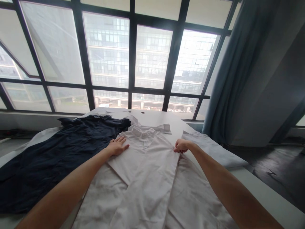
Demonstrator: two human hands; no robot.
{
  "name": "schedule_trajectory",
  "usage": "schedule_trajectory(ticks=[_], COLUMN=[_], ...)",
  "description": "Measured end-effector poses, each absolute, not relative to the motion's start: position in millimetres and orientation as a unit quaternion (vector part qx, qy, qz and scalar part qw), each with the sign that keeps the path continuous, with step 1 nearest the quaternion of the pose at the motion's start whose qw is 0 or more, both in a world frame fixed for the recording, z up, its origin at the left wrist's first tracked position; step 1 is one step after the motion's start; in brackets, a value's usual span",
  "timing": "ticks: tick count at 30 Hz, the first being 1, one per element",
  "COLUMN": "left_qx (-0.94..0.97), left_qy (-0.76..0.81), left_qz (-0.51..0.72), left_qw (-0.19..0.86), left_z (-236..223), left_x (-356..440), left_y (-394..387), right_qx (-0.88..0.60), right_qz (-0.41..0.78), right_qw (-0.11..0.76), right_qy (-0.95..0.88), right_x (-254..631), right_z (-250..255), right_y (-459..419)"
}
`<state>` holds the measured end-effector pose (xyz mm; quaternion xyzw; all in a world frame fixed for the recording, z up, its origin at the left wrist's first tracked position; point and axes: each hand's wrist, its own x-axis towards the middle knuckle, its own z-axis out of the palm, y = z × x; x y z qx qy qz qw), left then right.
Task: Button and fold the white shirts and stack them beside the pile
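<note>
The white shirt (145,181) lies on the bench (157,119), long way from near to far, with the collar (143,132) far off. The left hand (116,146) is flat and open on it. The right hand (182,146) is closed, pinching the shirt.

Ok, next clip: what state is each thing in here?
White shirt: spread flat, collar at the far end, creased.
Left hand: open, palm down on the shirt.
Right hand: curled, grip closed on the shirt's front edge.
Navy garment: spread out, wrinkled, left of the shirt.
Folded white cloth: folded, lying right of the shirt.
Blue curtain: hanging in folds beside the window.
</note>
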<state>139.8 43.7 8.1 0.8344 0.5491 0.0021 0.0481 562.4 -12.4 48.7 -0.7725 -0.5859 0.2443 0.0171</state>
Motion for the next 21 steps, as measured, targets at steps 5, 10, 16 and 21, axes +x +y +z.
schedule_trajectory(ticks=[5,10,16,21], left_qx=[0.811,0.8,0.763,0.683], left_qy=[0.584,0.6,0.624,0.65], left_qz=[0.011,0.011,0.162,0.239], left_qw=[0.038,0.006,0.053,0.231], left_z=[10,11,15,15], left_x=[134,138,147,147], left_y=[67,90,120,143], right_qx=[-0.772,-0.781,-0.768,-0.749], right_qz=[0.212,0.115,0.095,0.088], right_qw=[0.059,0.095,0.146,0.209], right_qy=[-0.596,-0.606,-0.616,-0.622], right_x=[545,525,517,518], right_z=[45,29,16,14], right_y=[29,74,110,113])
